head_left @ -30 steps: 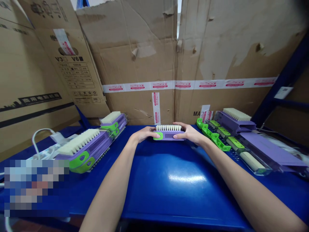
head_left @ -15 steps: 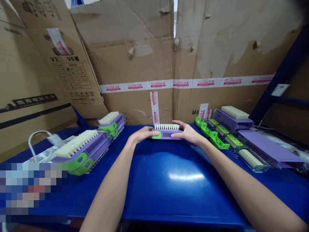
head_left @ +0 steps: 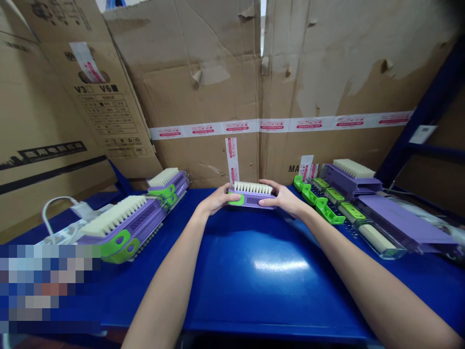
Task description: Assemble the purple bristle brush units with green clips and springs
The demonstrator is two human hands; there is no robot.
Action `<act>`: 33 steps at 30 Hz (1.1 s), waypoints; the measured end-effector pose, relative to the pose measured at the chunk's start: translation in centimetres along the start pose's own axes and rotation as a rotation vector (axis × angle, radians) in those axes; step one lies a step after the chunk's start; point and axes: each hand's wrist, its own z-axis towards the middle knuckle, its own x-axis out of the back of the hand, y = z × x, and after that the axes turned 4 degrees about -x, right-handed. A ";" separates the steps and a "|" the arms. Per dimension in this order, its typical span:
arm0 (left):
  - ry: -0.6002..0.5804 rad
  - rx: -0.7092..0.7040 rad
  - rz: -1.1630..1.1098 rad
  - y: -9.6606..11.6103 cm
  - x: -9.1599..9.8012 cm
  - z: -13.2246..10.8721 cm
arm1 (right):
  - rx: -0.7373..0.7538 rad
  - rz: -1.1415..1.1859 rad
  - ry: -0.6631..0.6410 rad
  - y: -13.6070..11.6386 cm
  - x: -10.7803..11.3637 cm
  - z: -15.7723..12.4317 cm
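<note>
Brush (head_left: 251,195) raised slightly, left hand (head_left: 216,199) and right hand (head_left: 282,198) clasping its ends, both arms outstretched

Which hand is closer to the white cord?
Left. The left hand grips the purple brush at its green end, on the white cord's side; the right hand holds the brush's other end, farther from the cord.

Glossy blue table (head_left: 276,271); torn matt cardboard (head_left: 203,87); plastic brush (head_left: 252,196).
</note>
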 end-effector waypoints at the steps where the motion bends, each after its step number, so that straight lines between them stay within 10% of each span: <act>1: 0.036 -0.015 0.044 0.0 0.0 0.1 | 0.007 -0.026 0.009 0.0 0.1 0.0; 12: 0.216 0.075 0.192 -1.0 0.3 0.4 | 0.101 -0.217 0.224 2.4 0.1 1.0; 20: 0.625 0.036 0.413 -2.3 2.7 0.4 | 0.067 -0.153 0.253 2.6 0.1 1.1; 33: 0.469 0.116 0.772 -3.0 2.3 0.8 | 0.041 -0.092 0.294 2.1 0.1 0.8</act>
